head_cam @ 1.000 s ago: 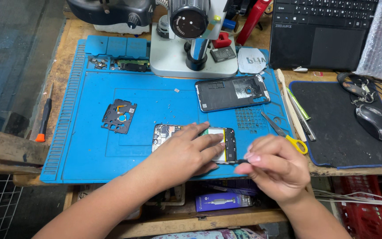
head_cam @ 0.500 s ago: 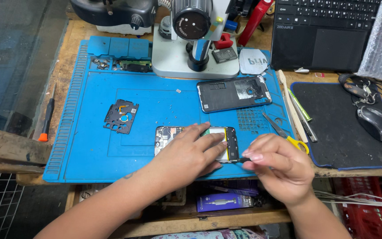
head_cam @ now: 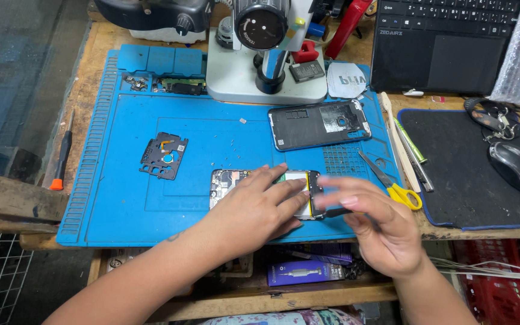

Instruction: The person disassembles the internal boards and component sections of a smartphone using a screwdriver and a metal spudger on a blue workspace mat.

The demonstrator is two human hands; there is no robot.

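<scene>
The open phone lies near the front edge of the blue mat. The left hand lies flat on the phone, fingers spread. The right hand, blurry, pinches a dark thin tool just right of the phone. Yellow scissors lie farther right, and a black back cover lies behind the phone.

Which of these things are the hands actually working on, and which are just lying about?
In use:
left hand, pressing on the opened phone
right hand, holding a thin dark tool

Lying about:
back cover
scissors
small black plate
microscope
mouse
</scene>
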